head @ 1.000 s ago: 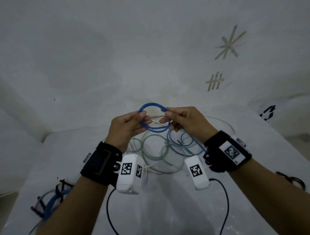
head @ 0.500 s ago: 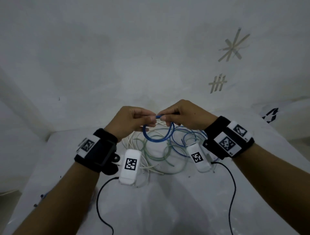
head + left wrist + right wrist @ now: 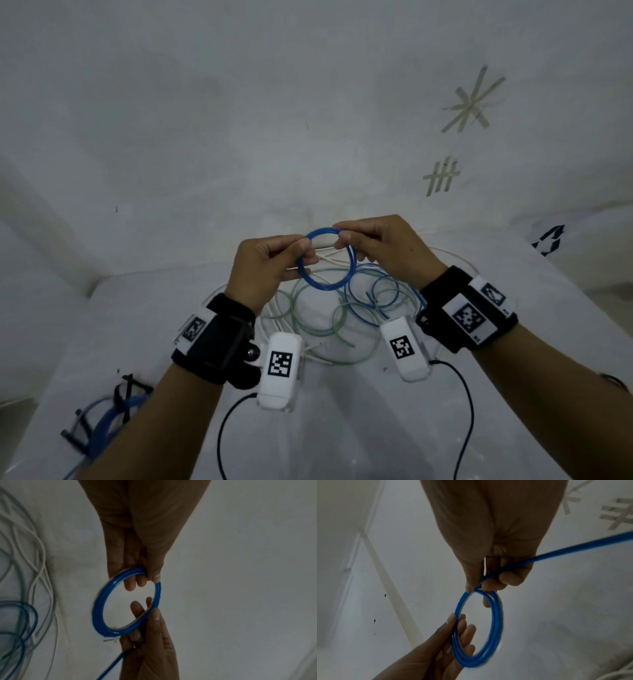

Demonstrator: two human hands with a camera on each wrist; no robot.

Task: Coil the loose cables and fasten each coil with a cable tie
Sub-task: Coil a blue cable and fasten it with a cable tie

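The blue cable [image 3: 325, 263] is wound into a small round coil of several turns lying tight together, glossy and bright blue, and it is held in the air above the white table [image 3: 342, 428], between the two hands and over the heap of loose cables. From the coil a single blue strand runs off under the right hand; in the right wrist view it is seen stretched straight toward the upper right edge.

The left hand [image 3: 263, 270] is closed on the left side of the coil: the turns are pinched between the thumb and the fingertips [image 3: 135, 584], which reach through the ring. The right hand [image 3: 383, 246] is closed on the top right of the coil, where the strand is pinched between the thumb and forefinger while the other fingers [image 3: 510, 578] are curled under it. A small pale piece is seen by the coil near the right fingers in the left wrist view; what it is cannot be told.

Pale green cables [image 3: 308, 318], white cables [image 3: 274, 311] and further blue loops [image 3: 370, 301] are spread on the table beneath the hands. At the near left edge of the table a blue bundle [image 3: 109, 414] with black ties across it is seen.
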